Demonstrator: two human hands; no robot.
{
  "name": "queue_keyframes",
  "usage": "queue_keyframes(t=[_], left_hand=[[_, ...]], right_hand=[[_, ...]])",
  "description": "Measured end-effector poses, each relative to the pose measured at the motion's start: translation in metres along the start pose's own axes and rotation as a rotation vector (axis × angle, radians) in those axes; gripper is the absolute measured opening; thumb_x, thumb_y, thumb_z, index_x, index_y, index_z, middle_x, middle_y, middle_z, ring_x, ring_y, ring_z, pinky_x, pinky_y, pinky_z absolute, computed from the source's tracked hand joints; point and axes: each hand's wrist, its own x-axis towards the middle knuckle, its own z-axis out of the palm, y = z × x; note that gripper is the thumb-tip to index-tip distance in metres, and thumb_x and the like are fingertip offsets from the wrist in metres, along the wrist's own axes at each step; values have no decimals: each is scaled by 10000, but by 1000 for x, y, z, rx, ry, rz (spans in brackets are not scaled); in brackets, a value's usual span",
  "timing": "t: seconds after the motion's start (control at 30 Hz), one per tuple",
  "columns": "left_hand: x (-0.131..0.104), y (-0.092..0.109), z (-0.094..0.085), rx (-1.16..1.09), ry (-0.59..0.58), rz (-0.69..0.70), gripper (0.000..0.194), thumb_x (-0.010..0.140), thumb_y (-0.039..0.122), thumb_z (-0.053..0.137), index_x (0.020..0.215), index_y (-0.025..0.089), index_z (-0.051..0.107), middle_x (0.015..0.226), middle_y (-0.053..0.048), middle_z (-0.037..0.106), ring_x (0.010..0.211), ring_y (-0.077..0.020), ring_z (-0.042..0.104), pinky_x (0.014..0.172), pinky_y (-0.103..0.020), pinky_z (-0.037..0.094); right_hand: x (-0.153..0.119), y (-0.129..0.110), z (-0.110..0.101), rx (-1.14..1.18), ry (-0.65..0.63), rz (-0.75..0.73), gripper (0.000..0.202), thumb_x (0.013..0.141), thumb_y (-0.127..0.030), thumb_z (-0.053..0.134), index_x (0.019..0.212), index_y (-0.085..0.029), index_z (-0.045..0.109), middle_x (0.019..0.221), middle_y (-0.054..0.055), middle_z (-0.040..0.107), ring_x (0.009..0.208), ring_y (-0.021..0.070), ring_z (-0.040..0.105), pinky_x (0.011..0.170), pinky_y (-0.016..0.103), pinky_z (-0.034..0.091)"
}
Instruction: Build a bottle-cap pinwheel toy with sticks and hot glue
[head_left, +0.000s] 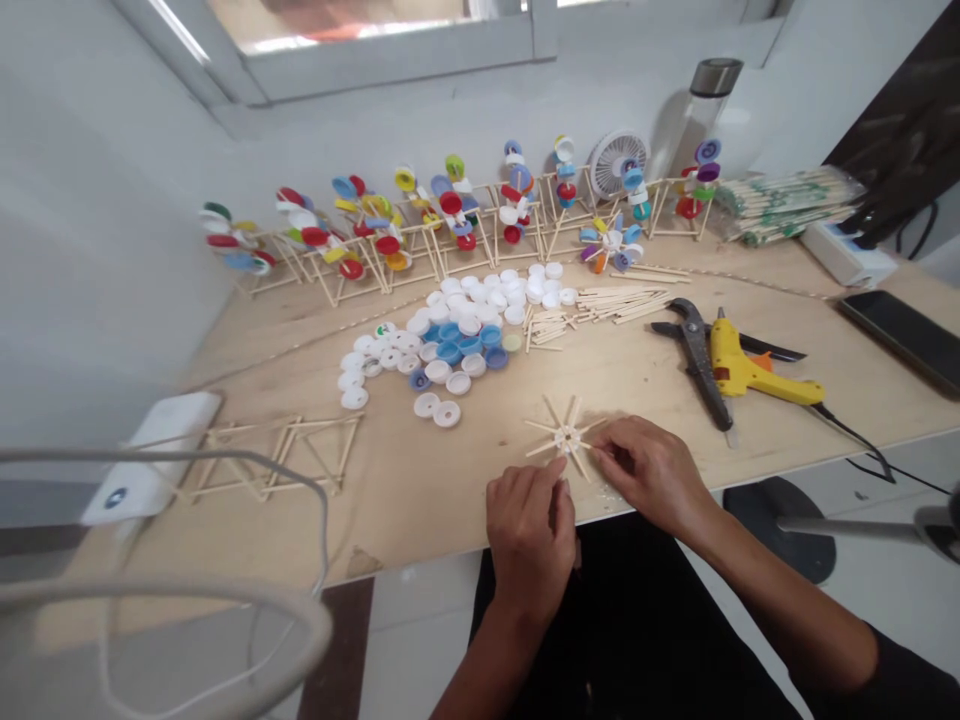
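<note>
A small star-shaped wheel of wooden sticks lies at the table's front edge, its sticks spreading from a whitish hub. My right hand pinches the end of a stick on the wheel's right side. Curled at the near side, my left hand has its fingertips on the wheel by the hub; the thumb's grip is partly hidden. Beyond my hands lie loose white bottle caps, blue bottle caps and a pile of cut sticks.
Stick frames with coloured cap wheels line the wall. To the right lie black-handled cutters, a yellow glue gun with its cord, and a phone. Bare stick frames and a white box sit left.
</note>
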Motion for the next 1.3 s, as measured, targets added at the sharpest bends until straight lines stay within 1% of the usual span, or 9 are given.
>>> queue_keyframes(t=[0.13, 0.27, 0.37, 0.5, 0.67, 0.8, 1.0, 1.2, 1.3], left_hand=[[-1, 0, 1, 6, 6, 6, 207, 840, 91, 501, 988, 162, 629, 757, -42, 650, 737, -195, 572, 695, -348, 419], [1, 1, -5, 6, 22, 16, 208, 844, 102, 492, 993, 165, 624, 782, -54, 646, 749, -196, 567, 696, -349, 443], [5, 3, -12, 74, 22, 63, 239, 843, 110, 500, 1041, 153, 627, 914, -106, 661, 915, -240, 576, 814, -405, 448], [13, 2, -16, 240, -102, 142, 343, 848, 180, 520, 1182, 163, 594, 1238, -152, 600, 1245, -336, 430, 992, -522, 318], [15, -7, -10, 315, -224, 228, 498, 847, 346, 533, 1319, 193, 492, 1441, -130, 432, 1364, -372, 260, 1065, -589, 158], [12, -10, -7, 335, -274, 228, 538, 852, 398, 516, 1349, 199, 461, 1471, -118, 391, 1379, -372, 225, 1075, -601, 131], [13, -9, -6, 348, -292, 215, 549, 845, 415, 525, 1345, 196, 465, 1459, -117, 411, 1372, -374, 238, 1071, -614, 136], [13, -10, -6, 359, -294, 235, 548, 840, 399, 536, 1343, 191, 470, 1445, -121, 430, 1365, -381, 250, 1068, -627, 136], [14, -9, -6, 348, -306, 220, 549, 848, 406, 526, 1349, 190, 463, 1451, -113, 424, 1369, -382, 241, 1072, -628, 121]], right_hand=[[-1, -1, 0, 2, 7, 0, 109, 865, -223, 520, 810, -195, 610, 725, 15, 634, 708, 157, 574, 654, 274, 425], [-3, 0, -2, 36, 25, -19, 109, 863, -202, 509, 850, -194, 616, 777, 31, 649, 736, 161, 581, 677, 279, 445], [-6, 0, -3, 57, 40, -23, 113, 860, -190, 499, 867, -196, 612, 787, 34, 643, 733, 162, 581, 667, 277, 454], [-9, 1, -3, 93, 82, -30, 130, 859, -187, 488, 895, -202, 612, 791, 36, 645, 725, 162, 589, 663, 280, 468], [-12, 2, -3, 195, 138, -9, 146, 875, -197, 473, 934, -199, 606, 820, 46, 649, 748, 164, 601, 685, 288, 483], [-14, 4, -2, 266, 180, 21, 133, 883, -206, 478, 940, -192, 597, 810, 45, 646, 727, 155, 591, 660, 277, 475], [-16, 7, 0, 346, 237, 67, 130, 880, -222, 499, 939, -202, 613, 844, 44, 658, 747, 159, 605, 656, 275, 474], [-20, 9, -1, 546, 425, 208, 139, 880, -280, 528, 927, -207, 638, 837, 37, 627, 786, 169, 592, 690, 286, 475], [-20, 7, -3, 595, 456, 262, 146, 888, -283, 521, 915, -208, 643, 823, 26, 609, 769, 157, 576, 704, 281, 467]])
